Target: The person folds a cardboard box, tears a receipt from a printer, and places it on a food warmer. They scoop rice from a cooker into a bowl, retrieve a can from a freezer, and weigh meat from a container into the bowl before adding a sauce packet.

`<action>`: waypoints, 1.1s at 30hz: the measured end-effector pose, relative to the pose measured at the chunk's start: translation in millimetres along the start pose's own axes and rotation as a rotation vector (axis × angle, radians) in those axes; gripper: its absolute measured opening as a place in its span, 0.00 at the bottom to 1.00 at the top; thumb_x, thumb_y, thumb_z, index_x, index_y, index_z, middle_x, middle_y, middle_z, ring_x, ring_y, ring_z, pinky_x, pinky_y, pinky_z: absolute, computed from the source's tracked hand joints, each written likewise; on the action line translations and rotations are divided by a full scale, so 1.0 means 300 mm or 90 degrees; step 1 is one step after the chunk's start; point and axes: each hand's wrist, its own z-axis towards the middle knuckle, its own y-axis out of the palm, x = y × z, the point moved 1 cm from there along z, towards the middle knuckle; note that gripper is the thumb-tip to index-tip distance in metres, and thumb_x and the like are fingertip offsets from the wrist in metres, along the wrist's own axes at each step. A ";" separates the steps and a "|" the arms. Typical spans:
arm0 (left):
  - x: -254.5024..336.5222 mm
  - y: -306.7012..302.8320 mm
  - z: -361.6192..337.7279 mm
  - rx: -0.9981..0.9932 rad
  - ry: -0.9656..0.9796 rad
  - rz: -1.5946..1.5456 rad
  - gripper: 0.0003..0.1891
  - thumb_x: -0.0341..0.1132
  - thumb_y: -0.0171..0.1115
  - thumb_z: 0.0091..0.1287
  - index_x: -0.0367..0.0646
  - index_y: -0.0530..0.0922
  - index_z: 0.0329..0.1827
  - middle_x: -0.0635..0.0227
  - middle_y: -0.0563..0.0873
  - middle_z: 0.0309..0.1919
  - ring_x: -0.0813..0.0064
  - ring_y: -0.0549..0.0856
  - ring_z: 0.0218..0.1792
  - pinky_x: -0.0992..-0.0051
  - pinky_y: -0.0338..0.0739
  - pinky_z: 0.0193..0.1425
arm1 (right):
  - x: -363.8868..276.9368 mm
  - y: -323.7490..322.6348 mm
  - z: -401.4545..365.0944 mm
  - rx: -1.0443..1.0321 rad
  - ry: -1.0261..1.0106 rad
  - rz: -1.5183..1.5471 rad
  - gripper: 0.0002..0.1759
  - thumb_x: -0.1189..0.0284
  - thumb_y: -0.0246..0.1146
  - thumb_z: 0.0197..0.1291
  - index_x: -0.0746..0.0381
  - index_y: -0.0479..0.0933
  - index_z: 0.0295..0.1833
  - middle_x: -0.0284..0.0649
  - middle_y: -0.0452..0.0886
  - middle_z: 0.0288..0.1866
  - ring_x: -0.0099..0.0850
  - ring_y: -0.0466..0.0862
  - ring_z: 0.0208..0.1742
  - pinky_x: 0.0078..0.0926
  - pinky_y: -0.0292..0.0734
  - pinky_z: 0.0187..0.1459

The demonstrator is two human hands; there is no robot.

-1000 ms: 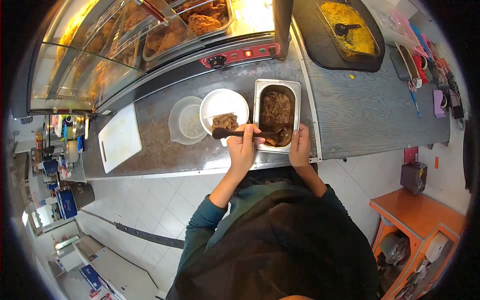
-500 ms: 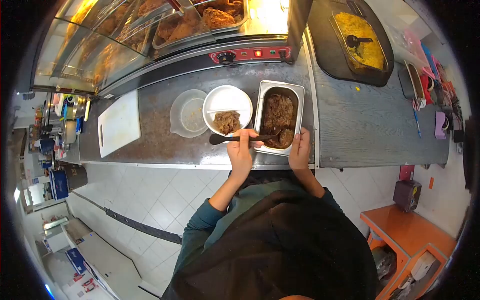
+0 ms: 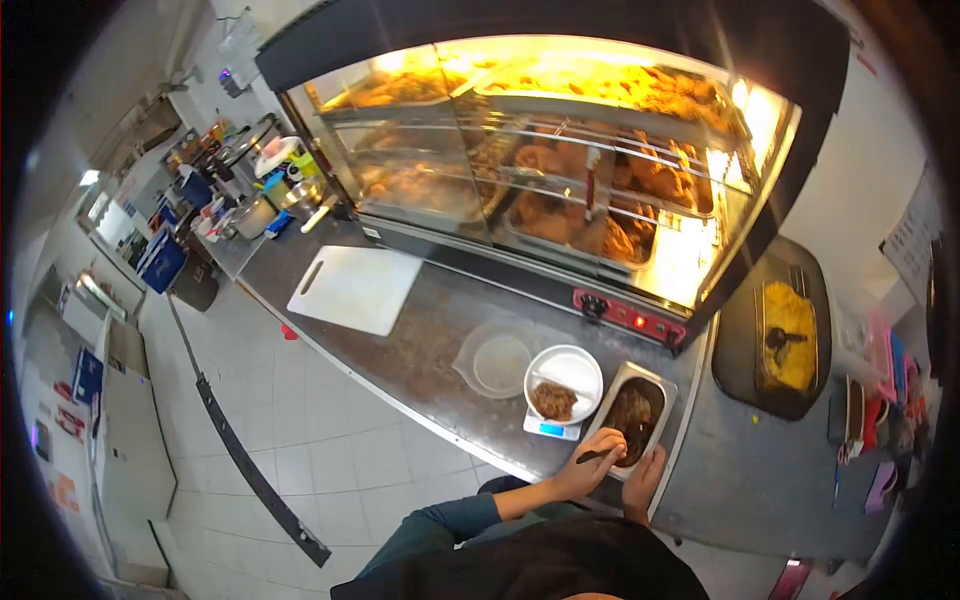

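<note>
My left hand point(image 3: 589, 467) is closed on a dark spoon point(image 3: 596, 455), whose far end reaches over the metal pan point(image 3: 664, 410) of brown shredded meat point(image 3: 633, 411). At the pan's lower right side, my right hand point(image 3: 643, 480) holds the rim. Just left of the pan, a white divided bowl point(image 3: 571, 358) rests on a small scale point(image 3: 551, 428), with a portion of meat point(image 3: 553, 401) in its lower left part. Beside the bowl is a translucent plastic bowl point(image 3: 497, 361).
A lit glass display cabinet point(image 3: 480, 245) with fried food stands behind the counter point(image 3: 420, 385). A white cutting board point(image 3: 356, 288) lies to the left. On the right is a black tray point(image 3: 734, 352) with a container of yellow food point(image 3: 790, 345).
The view has tilted up and turned left, showing the whole cabinet and more of the kitchen. The spoon in my left hand now points differently, and the scale's display shows under the bowl.
</note>
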 end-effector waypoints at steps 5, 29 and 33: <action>-0.021 -0.019 -0.010 0.009 0.051 0.033 0.07 0.28 0.46 0.64 0.33 0.70 0.33 0.60 0.73 0.32 0.67 0.74 0.34 0.74 0.68 0.40 | 0.043 0.002 -0.008 0.030 0.001 -0.035 0.14 0.68 0.40 0.64 0.67 0.63 0.48 0.46 0.71 0.39 0.35 0.72 0.41 0.28 0.65 0.43; -0.121 -0.194 0.019 0.423 -0.265 -0.459 0.12 0.38 0.47 0.65 0.37 0.73 0.32 0.66 0.79 0.29 0.75 0.82 0.25 0.80 0.76 0.29 | 0.030 0.026 -0.049 0.108 -0.010 -0.004 0.13 0.72 0.43 0.63 0.69 0.64 0.49 0.41 0.72 0.41 0.26 0.71 0.43 0.22 0.64 0.47; -0.115 -0.283 0.038 0.456 -0.282 -0.551 0.12 0.38 0.47 0.65 0.37 0.71 0.32 0.63 0.79 0.30 0.74 0.82 0.25 0.81 0.79 0.31 | 0.055 0.045 -0.037 0.103 0.035 0.130 0.12 0.72 0.42 0.63 0.68 0.64 0.47 0.37 0.72 0.38 0.20 0.71 0.39 0.18 0.65 0.43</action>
